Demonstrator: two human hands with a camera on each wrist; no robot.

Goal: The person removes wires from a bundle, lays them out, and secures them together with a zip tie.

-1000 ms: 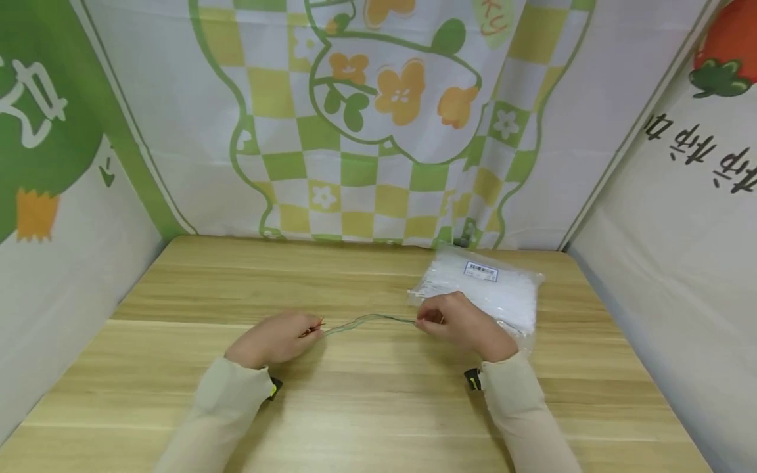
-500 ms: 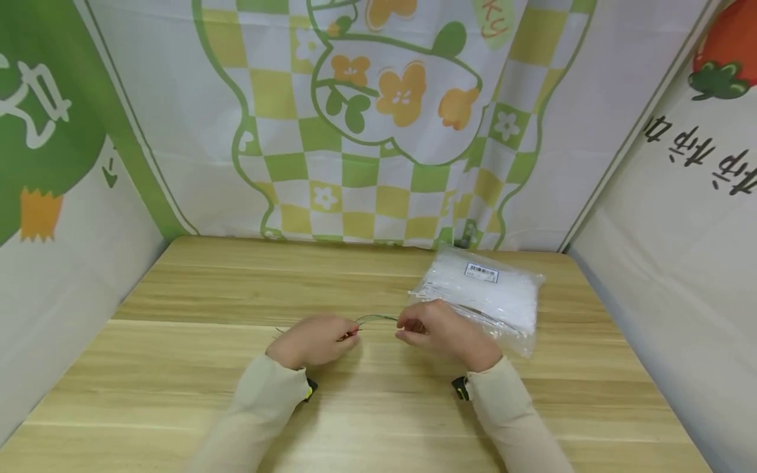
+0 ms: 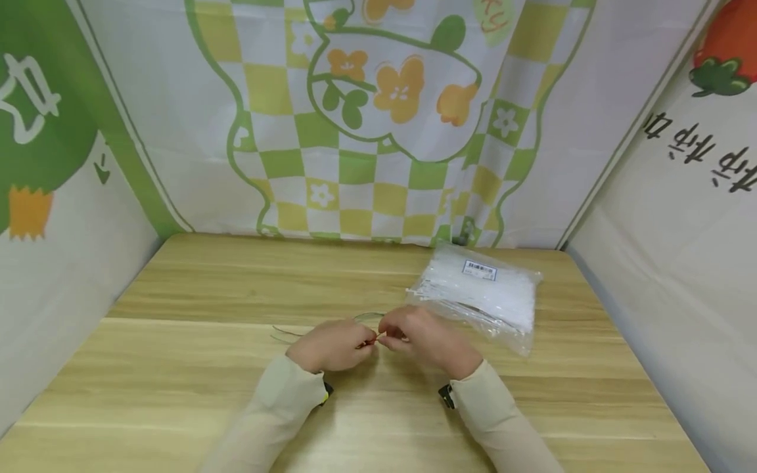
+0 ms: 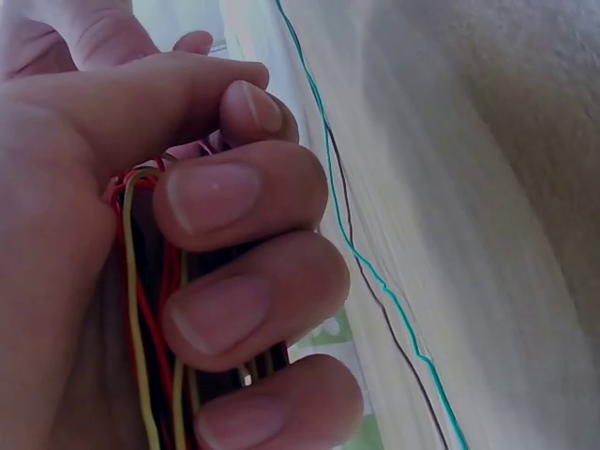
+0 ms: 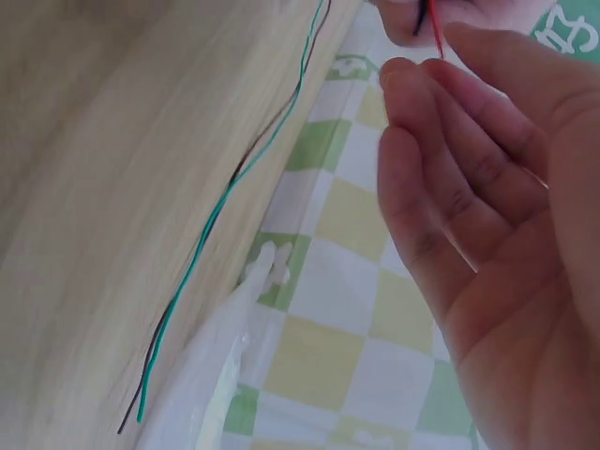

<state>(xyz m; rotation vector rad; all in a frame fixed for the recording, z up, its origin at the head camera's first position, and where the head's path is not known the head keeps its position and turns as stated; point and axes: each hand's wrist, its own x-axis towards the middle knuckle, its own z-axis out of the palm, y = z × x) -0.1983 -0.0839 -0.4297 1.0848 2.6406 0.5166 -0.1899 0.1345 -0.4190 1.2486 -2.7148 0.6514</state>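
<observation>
My left hand [image 3: 334, 345] grips a folded bundle of thin wires [image 4: 141, 281], red, black and pale yellow, with its fingers curled round it. A red wire [image 5: 436, 28] comes out of the bundle towards my right hand [image 3: 427, 338]. The thumb and index fingertips of that hand meet at the red wire's end, while its other fingers stay loosely bent. A green wire [image 5: 216, 211] and a dark brown wire [image 5: 253, 145] run out together past the right hand, their far ends free. Loose wire tails [image 3: 286, 330] stick out behind the left hand.
A clear plastic bag of white zip ties [image 3: 473, 292], with a barcode label, lies just beyond the right hand. The wooden table [image 3: 195, 394] is bounded by a patterned cloth [image 3: 361, 164] at the back and cloth walls at both sides.
The left hand has moved right with the bundle and the right hand left, so they nearly meet. My right hand has let go of the green wire and taken the red one's end.
</observation>
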